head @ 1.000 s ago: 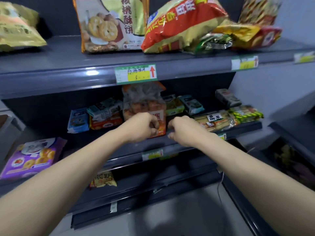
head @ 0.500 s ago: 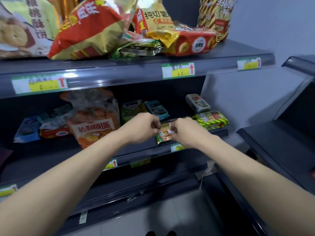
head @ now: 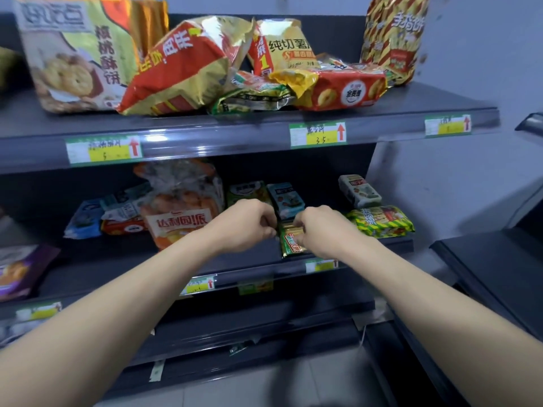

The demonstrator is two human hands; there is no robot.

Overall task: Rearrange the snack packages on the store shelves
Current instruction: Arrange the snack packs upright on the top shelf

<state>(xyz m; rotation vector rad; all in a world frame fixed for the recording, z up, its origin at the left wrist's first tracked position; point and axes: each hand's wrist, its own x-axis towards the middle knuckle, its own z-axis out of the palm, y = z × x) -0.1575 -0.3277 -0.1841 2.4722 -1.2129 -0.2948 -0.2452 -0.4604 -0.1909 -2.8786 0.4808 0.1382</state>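
A: Two hands at the middle shelf [head: 117, 268]. Left hand [head: 245, 226] and right hand [head: 320, 230] are close together, both curled onto one small green snack pack [head: 291, 240]. Left fingers sit on its left edge, right fingers on its right edge and over part of its face. Grip reads as pinched on the pack from both sides.

B: Pack position?

A: Front lip of the middle shelf, lying roughly flat, long axis toward 12 o'clock. Whether it is lifted clear of the shelf, cannot tell.

B: Neighbours?

A: At 9 o'clock of the left hand, an orange pastry bag [head: 179, 212] standing upright. At 12 o'clock, two small packs side by side, a green pack [head: 249, 190] and a teal pack [head: 286, 198]. At 3 o'clock of the right hand, a yellow-green striped pack [head: 380, 220], just beside the wrist. At 1 o'clock, a pale box [head: 360, 190] further back.

B: Upper shelf?

A: Upper shelf [head: 411, 113] is loaded and untidy: large biscuit bag [head: 73, 54] at 10 o'clock, red-and-gold bag [head: 182, 66] leaning against it, red biscuit roll [head: 343, 91] lying flat, striped fries bag [head: 393, 39] upright at 1 o'clock.
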